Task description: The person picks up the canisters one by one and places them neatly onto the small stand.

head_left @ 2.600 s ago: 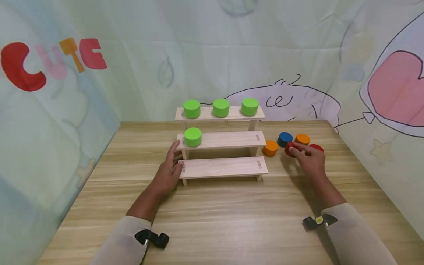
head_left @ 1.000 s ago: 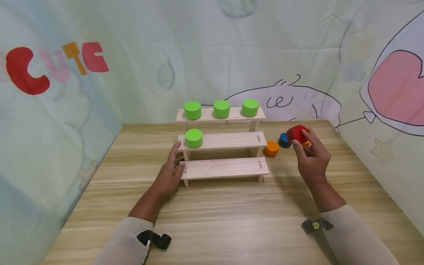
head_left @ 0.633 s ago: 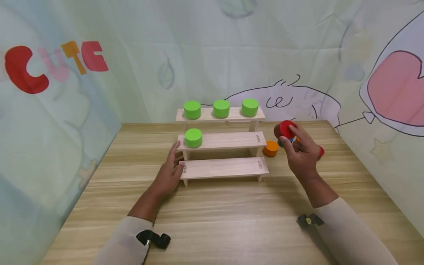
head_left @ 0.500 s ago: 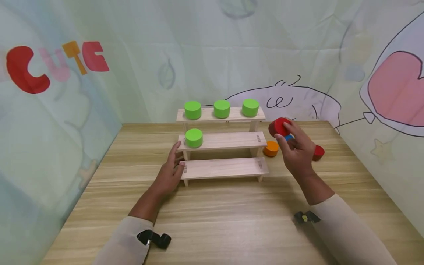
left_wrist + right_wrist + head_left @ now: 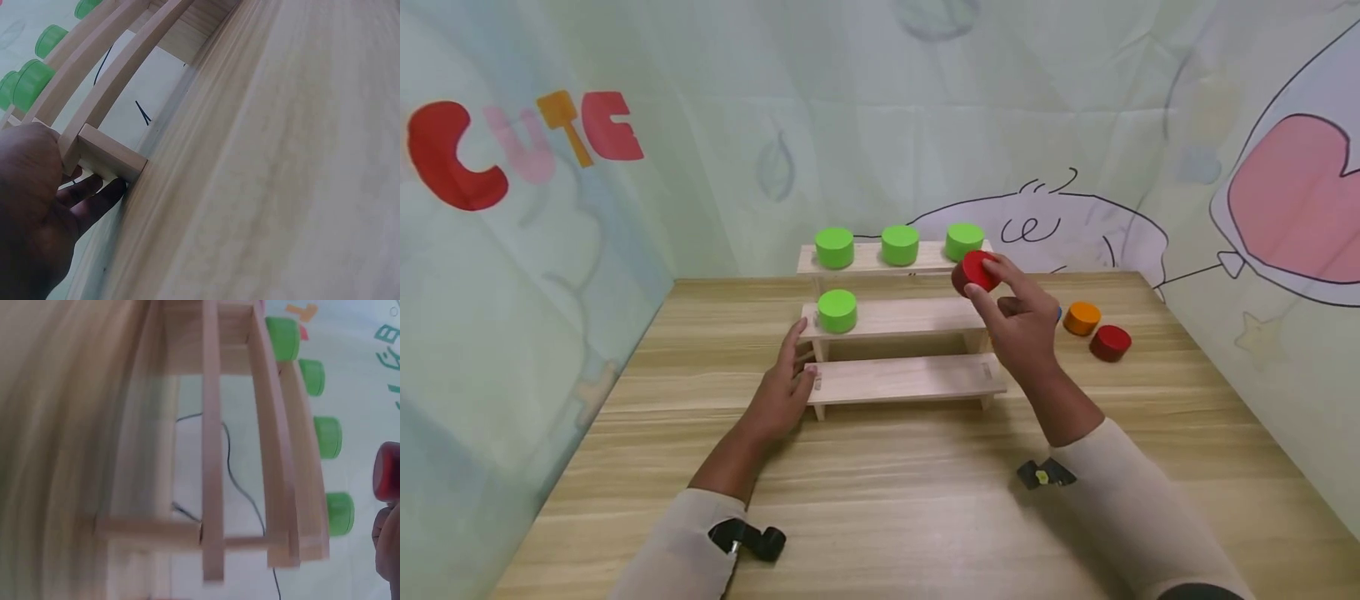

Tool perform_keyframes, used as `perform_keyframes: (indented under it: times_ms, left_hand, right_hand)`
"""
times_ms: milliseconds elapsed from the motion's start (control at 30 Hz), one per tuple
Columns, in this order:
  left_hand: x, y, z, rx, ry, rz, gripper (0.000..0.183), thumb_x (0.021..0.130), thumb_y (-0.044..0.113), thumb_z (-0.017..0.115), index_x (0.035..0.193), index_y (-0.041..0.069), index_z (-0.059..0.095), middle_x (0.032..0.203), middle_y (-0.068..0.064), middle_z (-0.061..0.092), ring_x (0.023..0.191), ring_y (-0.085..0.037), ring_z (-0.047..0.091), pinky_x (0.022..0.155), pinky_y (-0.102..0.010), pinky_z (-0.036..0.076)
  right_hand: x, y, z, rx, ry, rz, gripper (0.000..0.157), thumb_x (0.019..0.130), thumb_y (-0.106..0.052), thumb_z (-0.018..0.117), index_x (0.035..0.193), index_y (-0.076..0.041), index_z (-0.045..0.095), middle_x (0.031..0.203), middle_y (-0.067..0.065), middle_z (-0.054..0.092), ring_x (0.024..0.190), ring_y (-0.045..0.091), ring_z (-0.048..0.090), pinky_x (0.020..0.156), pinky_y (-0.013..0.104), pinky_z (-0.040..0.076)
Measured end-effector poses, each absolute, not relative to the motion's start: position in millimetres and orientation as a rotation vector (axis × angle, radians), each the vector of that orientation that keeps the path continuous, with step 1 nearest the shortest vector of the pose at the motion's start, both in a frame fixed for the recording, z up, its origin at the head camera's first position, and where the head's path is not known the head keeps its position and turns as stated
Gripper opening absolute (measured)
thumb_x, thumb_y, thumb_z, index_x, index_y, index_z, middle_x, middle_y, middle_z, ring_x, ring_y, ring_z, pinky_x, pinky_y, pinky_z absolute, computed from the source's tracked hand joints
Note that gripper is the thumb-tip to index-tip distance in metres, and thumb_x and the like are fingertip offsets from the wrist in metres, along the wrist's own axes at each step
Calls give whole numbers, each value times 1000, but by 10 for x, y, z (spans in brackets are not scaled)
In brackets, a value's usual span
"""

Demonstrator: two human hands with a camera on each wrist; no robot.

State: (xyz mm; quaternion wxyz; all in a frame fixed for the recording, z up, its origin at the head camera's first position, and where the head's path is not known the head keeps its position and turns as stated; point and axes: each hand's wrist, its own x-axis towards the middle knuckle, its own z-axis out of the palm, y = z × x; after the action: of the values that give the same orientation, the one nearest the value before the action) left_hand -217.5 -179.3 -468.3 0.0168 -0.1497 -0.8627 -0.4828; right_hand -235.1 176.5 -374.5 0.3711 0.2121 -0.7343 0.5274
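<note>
My right hand (image 5: 1024,325) pinches a red round block (image 5: 976,273) between thumb and fingers. It is raised in front of the top step's right end and overlaps the rightmost green block (image 5: 964,242) in the head view. In the right wrist view the red block (image 5: 389,472) shows at the right edge. My left hand (image 5: 775,400) rests against the left end of a three-step wooden stand (image 5: 906,379), with fingertips at its side and lowest leg (image 5: 112,153). Three green blocks stand on the top step; another green block (image 5: 837,311) sits at the middle step's left.
An orange block (image 5: 1082,318) and a second red block (image 5: 1110,343) lie on the wood-grain table (image 5: 910,492) right of the stand. A blue block (image 5: 1058,314) is mostly hidden behind my right hand. A printed cloth backdrop (image 5: 715,150) rises behind the table.
My right hand has picked the red block up from the table and carried it left and up toward the stand's top step. My left hand has stayed at the stand's left end.
</note>
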Motion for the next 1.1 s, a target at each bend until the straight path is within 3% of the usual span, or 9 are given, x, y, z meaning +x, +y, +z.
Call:
perform_keyframes:
  times_ms: [133, 267, 500, 733, 1100]
  left_hand:
    - [-2184, -1787, -4689, -460, -2683, -1492, 76, 115, 14, 42, 176, 34, 1, 167, -34, 44, 155, -50, 47, 126, -66, 41]
    - [-2181, -1791, -4693, -463, -2680, -1491, 76, 115, 14, 42, 176, 33, 1, 168, -34, 43, 155, -50, 47, 125, -67, 41]
    - [-2183, -1785, -4694, -468, -2673, -1492, 76, 115, 13, 42, 176, 32, 1, 167, -34, 45, 155, -50, 48, 126, -67, 41]
    - [-2170, -1779, -4674, -470, -2675, -1497, 77, 115, 12, 43, 176, 32, 2, 166, -34, 44, 154, -50, 48, 125, -66, 42]
    - [-2165, -1790, -4664, -464, -2688, -1481, 77, 115, 14, 42, 176, 32, 0, 167, -35, 43, 155, -51, 47, 125, -67, 41]
  right_hand:
    - [-2341, 1592, -3670, 476, -1980, 1389, 42, 96, -9, 84, 137, -4, 76, 142, 15, 75, 78, 5, 61, 59, 10, 43]
    - [-2330, 1427, -3611, 414, -2088, 1412, 42, 96, -19, 86, 136, -9, 78, 142, 10, 76, 117, 18, 67, 74, 11, 53]
    - [-2330, 1199, -3571, 345, -2230, 1435, 43, 91, -24, 91, 130, -9, 81, 133, 9, 80, 118, 26, 67, 85, 35, 57]
    - [-2372, 1112, -3625, 237, -2326, 1484, 43, 91, -27, 91, 130, -11, 81, 136, 8, 78, 121, 28, 66, 91, 34, 56]
    - [-2427, 1052, -3719, 189, -2423, 1544, 44, 92, -24, 91, 133, -13, 79, 144, 7, 74, 124, 30, 66, 88, 33, 54]
